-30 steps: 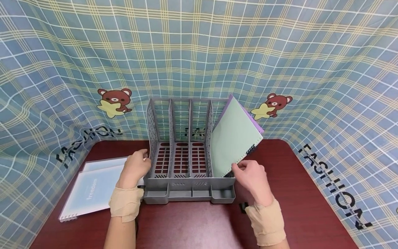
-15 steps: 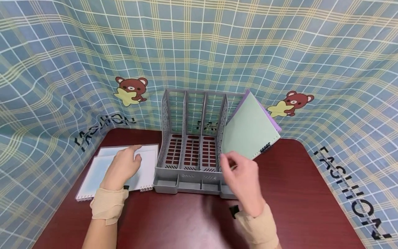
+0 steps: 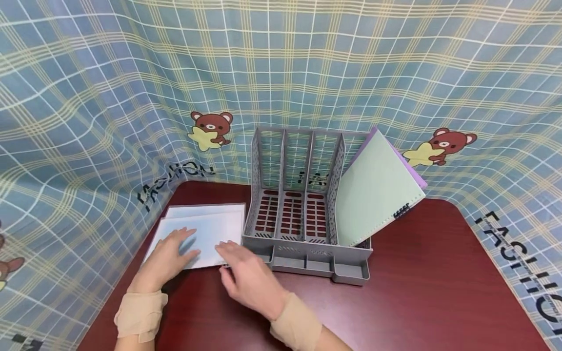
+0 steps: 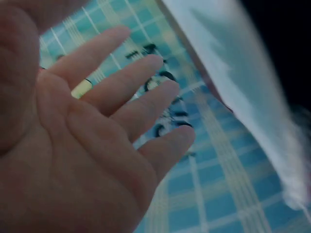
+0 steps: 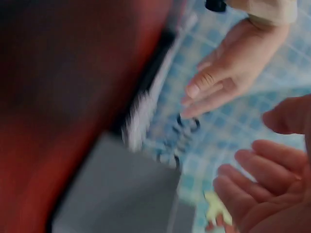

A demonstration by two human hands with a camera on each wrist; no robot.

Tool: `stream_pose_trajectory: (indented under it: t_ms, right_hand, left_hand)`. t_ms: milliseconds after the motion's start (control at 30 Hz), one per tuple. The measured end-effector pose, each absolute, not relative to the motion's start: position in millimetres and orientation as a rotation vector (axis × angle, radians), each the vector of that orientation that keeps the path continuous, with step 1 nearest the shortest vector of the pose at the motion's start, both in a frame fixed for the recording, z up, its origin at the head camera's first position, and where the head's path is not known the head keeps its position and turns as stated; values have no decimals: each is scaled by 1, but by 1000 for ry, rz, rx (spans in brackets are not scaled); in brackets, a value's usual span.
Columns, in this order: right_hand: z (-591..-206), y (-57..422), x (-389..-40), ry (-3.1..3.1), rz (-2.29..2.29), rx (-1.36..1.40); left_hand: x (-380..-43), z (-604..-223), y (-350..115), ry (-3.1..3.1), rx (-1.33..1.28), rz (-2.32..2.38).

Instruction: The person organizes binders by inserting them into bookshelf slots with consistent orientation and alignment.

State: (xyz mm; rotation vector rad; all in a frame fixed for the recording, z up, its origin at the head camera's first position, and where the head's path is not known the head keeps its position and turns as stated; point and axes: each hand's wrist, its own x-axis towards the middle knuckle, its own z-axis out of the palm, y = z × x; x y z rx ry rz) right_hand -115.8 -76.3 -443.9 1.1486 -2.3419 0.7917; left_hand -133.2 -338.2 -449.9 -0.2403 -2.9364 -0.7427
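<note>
Notebooks (image 3: 217, 229) beside organizer (image 3: 307, 249); left hand (image 3: 163, 259) fingers spread, right hand (image 3: 254, 280) fingers loosely together (both empty). Reaching step, apparently; next calls for edge grip.

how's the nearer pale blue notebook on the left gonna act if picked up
The nearer notebook may flex, as it looks thin. Lying flat, it seems unlikely to roll. It might slide against the farther notebook, which it overlaps.
</note>
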Motion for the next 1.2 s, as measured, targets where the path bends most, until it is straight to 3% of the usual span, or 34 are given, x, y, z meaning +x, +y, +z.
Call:
stream_pose_trajectory:
  t_ms: [400, 1200]
  right_hand:
    - [-487, -124, -120, -2630, 481, 1092]
    - [-489, -159, -141, -2925, 254, 957]
  left_hand:
    - [-110, -481, -374, -3023, -156, -971]
    - [-111, -479, -382, -2949, -102, -794]
